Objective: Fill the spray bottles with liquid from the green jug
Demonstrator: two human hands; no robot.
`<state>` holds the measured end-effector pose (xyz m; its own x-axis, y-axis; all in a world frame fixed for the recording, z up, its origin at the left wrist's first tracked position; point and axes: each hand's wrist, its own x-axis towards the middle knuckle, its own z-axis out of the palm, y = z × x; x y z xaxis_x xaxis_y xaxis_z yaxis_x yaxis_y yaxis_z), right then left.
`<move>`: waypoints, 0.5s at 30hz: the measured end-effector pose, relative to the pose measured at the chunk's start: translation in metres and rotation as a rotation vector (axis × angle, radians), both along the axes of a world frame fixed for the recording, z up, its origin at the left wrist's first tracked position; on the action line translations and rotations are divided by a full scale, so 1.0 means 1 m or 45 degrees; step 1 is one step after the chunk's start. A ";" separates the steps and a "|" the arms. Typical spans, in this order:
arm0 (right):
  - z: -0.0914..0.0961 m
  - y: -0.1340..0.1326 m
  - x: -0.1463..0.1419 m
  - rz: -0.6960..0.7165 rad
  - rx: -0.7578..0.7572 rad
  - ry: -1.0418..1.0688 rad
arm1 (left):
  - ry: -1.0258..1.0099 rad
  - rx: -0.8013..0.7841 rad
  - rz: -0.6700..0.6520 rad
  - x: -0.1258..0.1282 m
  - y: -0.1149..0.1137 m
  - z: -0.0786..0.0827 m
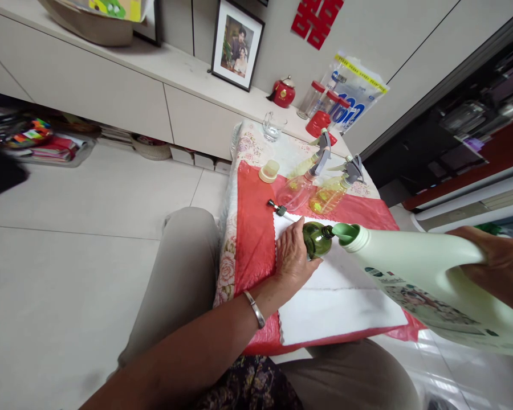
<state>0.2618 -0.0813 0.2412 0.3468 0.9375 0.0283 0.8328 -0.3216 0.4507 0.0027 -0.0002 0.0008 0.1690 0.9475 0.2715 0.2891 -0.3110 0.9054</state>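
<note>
My left hand [294, 253] is wrapped round a small green bottle [317, 240] on the white cloth [342, 313]. By its handle, my right hand [498, 267] grips a large pale green detergent jug [414, 273], tilted nearly level. The jug's green spout [346, 232] is right at the small bottle's dark neck; whether liquid flows I cannot tell. A black pump top [277, 208] lies just beyond my left hand. Past the cloth are several spray bottles with grey heads, among them a clear pinkish spray bottle [297, 191] and a yellow spray bottle [327, 193].
A pale cap [269, 171] and a glass mug [274, 126] stand on the table, which has a red plastic sheet [256, 228] over a floral cover. Behind it, a low cabinet [111, 74] carries a framed photo [238, 45], a red pot [284, 92] and red-lidded jars [311, 99].
</note>
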 end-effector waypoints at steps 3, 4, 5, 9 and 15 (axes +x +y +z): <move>0.000 0.001 -0.004 -0.148 -0.094 -0.044 | 0.002 -0.013 0.001 0.000 0.000 0.001; 0.000 0.001 -0.005 -0.171 -0.108 -0.048 | 0.001 -0.015 0.001 0.000 0.000 0.001; 0.000 0.002 -0.007 -0.181 -0.114 -0.050 | -0.001 -0.015 0.002 0.000 0.000 0.001; 0.002 0.001 -0.011 -0.197 -0.105 -0.018 | 0.003 -0.006 0.002 0.000 0.000 0.000; 0.002 0.000 -0.010 -0.054 -0.027 0.027 | 0.011 -0.016 -0.006 0.000 0.000 0.000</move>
<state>0.2516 -0.0809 0.2436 0.3865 0.9223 0.0009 0.8280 -0.3474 0.4401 0.0026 -0.0001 0.0007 0.1761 0.9499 0.2584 0.2955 -0.3014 0.9066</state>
